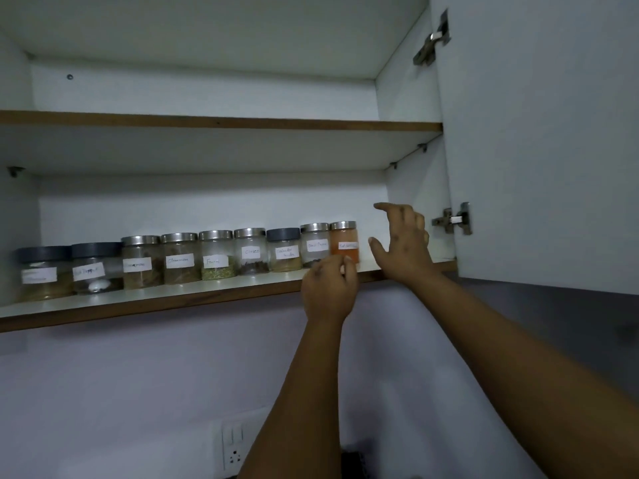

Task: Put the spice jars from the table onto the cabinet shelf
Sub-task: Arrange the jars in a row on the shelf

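Several labelled glass spice jars stand in a row along the lower cabinet shelf (pixel 173 299). The rightmost one is a jar of orange-red powder (pixel 343 240) with a silver lid. My left hand (pixel 330 288) is raised in front of the shelf edge just below that jar, fingers curled, holding nothing that I can see. My right hand (pixel 403 247) hovers just right of the orange jar with fingers spread and relaxed, not touching it. Next to it on the left is a jar with dark contents (pixel 315 244).
An upper shelf (pixel 221 123) lies above with nothing on its visible part. The open cabinet door (pixel 539 143) with two metal hinges stands at the right. Below the cabinet is a pale wall with a switch and socket plate (pixel 235 444).
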A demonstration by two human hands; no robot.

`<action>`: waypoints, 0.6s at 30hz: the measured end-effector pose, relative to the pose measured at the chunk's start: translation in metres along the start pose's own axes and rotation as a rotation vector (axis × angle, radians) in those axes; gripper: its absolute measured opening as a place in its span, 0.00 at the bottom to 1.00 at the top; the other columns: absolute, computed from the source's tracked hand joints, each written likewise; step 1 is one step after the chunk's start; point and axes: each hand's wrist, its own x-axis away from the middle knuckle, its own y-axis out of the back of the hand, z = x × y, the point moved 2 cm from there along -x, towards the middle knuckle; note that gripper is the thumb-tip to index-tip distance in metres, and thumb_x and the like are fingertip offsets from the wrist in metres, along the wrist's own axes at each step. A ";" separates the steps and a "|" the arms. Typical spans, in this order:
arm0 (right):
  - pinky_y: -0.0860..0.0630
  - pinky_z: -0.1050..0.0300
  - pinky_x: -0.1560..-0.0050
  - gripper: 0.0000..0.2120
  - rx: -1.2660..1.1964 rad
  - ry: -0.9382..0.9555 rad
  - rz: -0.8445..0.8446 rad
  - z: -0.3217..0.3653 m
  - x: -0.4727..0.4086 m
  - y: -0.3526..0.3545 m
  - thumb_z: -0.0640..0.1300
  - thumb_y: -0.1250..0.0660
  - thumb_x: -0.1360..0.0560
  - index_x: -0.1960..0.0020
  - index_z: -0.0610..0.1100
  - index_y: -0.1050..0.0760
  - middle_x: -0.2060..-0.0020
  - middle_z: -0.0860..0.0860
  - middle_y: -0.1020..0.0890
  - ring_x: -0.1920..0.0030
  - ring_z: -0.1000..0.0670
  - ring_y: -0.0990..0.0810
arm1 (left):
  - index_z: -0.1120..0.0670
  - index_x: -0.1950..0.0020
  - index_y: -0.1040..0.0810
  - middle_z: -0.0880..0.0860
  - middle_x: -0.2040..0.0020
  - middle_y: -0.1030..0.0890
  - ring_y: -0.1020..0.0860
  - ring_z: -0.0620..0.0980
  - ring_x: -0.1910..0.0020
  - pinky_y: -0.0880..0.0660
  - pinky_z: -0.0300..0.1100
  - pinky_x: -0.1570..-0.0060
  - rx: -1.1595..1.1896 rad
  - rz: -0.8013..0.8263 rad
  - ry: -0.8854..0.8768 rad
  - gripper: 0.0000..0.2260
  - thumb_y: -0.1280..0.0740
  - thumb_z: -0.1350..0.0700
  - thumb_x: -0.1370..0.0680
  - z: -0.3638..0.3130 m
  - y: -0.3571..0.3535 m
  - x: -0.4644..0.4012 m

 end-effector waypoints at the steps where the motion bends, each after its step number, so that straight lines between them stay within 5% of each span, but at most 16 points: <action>1: 0.33 0.43 0.39 0.28 -0.008 0.012 -0.019 0.007 0.006 0.012 0.44 0.32 0.28 0.29 0.49 0.33 0.36 0.47 0.30 0.35 0.44 0.35 | 0.55 0.54 0.20 0.51 0.59 0.19 0.22 0.49 0.60 0.29 0.41 0.60 0.070 -0.019 0.040 0.20 0.48 0.47 0.22 -0.009 0.008 0.004; 3: 0.31 0.43 0.40 0.27 -0.003 0.064 -0.067 0.019 0.018 0.041 0.45 0.33 0.29 0.30 0.47 0.32 0.37 0.47 0.28 0.36 0.44 0.33 | 0.53 0.41 0.22 0.51 0.45 0.19 0.23 0.52 0.45 0.26 0.50 0.45 0.112 -0.012 0.066 0.21 0.49 0.45 0.22 -0.036 0.023 0.012; 6: 0.29 0.42 0.40 0.27 0.066 0.180 -0.139 0.036 0.030 0.104 0.47 0.33 0.30 0.31 0.46 0.31 0.39 0.46 0.27 0.38 0.44 0.31 | 0.51 0.28 0.31 0.51 0.26 0.31 0.36 0.53 0.27 0.43 0.50 0.27 0.145 0.030 0.074 0.25 0.47 0.44 0.22 -0.093 0.046 0.025; 8: 0.30 0.43 0.40 0.27 0.133 0.218 -0.238 0.045 0.037 0.161 0.46 0.32 0.30 0.31 0.46 0.31 0.39 0.45 0.28 0.38 0.44 0.31 | 0.53 0.26 0.33 0.51 0.25 0.33 0.38 0.52 0.26 0.46 0.49 0.26 0.179 -0.025 0.025 0.25 0.45 0.45 0.21 -0.136 0.065 0.032; 13: 0.36 0.42 0.34 0.22 0.346 0.181 -0.520 0.052 0.065 0.309 0.46 0.35 0.28 0.34 0.46 0.29 0.37 0.42 0.28 0.33 0.43 0.35 | 0.55 0.28 0.31 0.52 0.30 0.28 0.33 0.51 0.31 0.35 0.46 0.35 0.287 -0.055 -0.022 0.22 0.38 0.50 0.20 -0.248 0.097 0.059; 15: 0.42 0.40 0.29 0.24 0.497 0.042 -0.581 0.044 0.078 0.358 0.47 0.36 0.27 0.32 0.47 0.31 0.32 0.42 0.31 0.27 0.40 0.39 | 0.55 0.27 0.33 0.52 0.30 0.28 0.33 0.51 0.31 0.34 0.46 0.35 0.347 0.008 -0.054 0.23 0.40 0.50 0.21 -0.291 0.099 0.076; 18: 0.47 0.39 0.26 0.39 0.509 -0.342 -0.473 0.012 0.092 0.404 0.49 0.31 0.28 0.23 0.46 0.46 0.24 0.39 0.43 0.23 0.37 0.47 | 0.54 0.23 0.40 0.52 0.24 0.35 0.39 0.52 0.26 0.41 0.50 0.28 0.352 0.221 -0.139 0.25 0.41 0.49 0.19 -0.346 0.094 0.109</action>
